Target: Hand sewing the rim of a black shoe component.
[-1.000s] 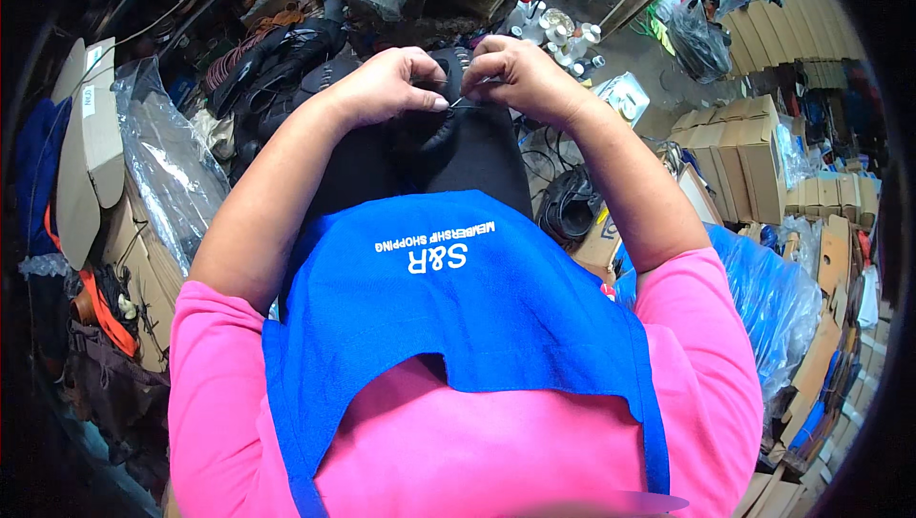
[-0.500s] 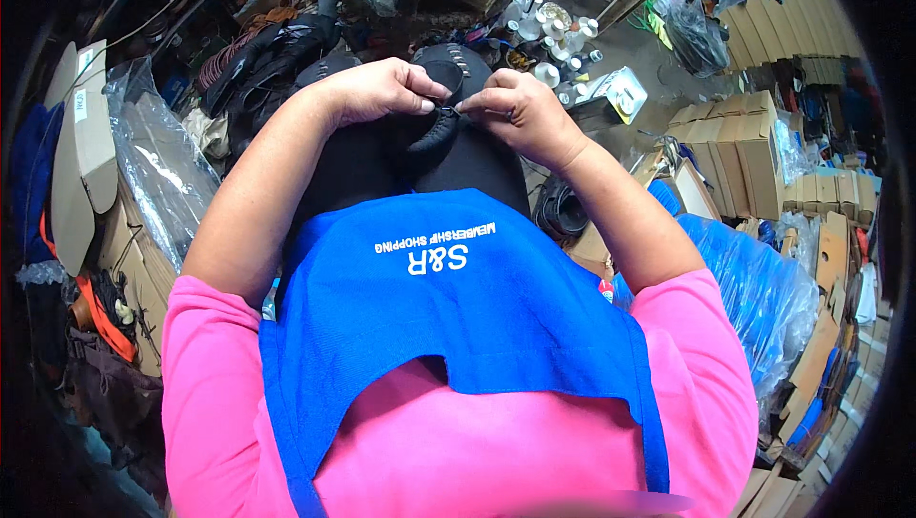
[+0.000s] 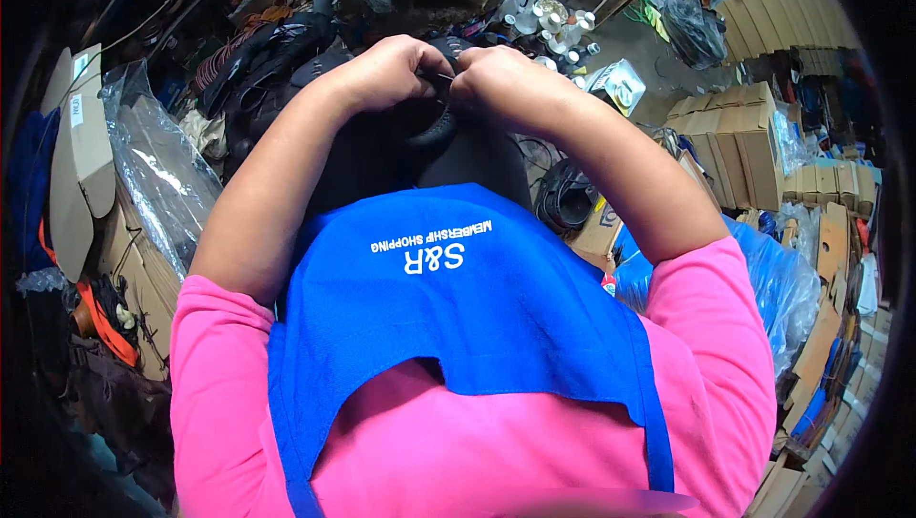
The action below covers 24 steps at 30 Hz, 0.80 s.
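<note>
A black item with a thick, curved, ridged rim rests over my lap, against my dark trousers; its kind is hard to make out. My left hand is closed at its upper left side, thumb and fingers pinched together. Close beside it, my right hand is closed too, its back toward me and its fingertips mostly hidden. A thin, fine strand or tool shows between the fingertips, too small to name. Just beyond them is a dark rounded surface with light stitches. A blue apron covers my front.
Several white bottles stand on the floor ahead. Stacked cardboard and a blue plastic-wrapped bundle lie at right. A clear plastic sheet and flat cardboard pieces are at left. Black items pile up far left.
Both hands have moved slightly away from me and drawn closer together. My right hand has turned so its back hides its fingertips, and its forearm reaches further inward.
</note>
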Tool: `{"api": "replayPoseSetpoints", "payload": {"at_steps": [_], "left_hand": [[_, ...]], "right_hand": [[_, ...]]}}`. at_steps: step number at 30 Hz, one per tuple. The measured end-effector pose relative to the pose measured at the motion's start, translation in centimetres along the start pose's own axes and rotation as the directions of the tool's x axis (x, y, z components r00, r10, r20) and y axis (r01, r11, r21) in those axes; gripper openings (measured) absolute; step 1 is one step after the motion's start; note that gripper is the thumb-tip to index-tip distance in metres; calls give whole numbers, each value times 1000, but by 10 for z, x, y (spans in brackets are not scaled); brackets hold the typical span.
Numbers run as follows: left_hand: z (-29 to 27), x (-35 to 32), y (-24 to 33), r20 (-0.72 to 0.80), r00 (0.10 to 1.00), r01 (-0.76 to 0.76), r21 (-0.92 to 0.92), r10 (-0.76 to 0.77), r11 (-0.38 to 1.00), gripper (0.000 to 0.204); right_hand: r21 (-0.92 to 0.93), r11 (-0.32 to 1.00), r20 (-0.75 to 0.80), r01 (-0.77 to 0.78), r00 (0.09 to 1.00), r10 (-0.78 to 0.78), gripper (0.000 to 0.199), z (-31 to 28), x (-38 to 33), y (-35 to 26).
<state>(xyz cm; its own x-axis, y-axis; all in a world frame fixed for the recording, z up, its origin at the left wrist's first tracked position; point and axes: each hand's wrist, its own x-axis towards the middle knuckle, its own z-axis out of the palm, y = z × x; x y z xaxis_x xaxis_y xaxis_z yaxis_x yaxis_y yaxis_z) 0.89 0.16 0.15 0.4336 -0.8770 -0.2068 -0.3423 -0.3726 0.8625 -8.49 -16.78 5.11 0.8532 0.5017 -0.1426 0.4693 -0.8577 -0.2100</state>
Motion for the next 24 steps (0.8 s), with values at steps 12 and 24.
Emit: {"api": "replayPoseSetpoints", "payload": {"at_steps": [12, 24], "left_hand": [[32, -53, 2, -488, 851, -88, 230, 193, 969, 26], [-3, -69, -17, -653, 701, -104, -490, -286, 865, 26]], "right_hand": [[856, 460, 97, -237, 946, 308, 26, 37, -26, 32], [624, -569, 95, 536, 670, 736, 42, 63, -8, 34]]}}
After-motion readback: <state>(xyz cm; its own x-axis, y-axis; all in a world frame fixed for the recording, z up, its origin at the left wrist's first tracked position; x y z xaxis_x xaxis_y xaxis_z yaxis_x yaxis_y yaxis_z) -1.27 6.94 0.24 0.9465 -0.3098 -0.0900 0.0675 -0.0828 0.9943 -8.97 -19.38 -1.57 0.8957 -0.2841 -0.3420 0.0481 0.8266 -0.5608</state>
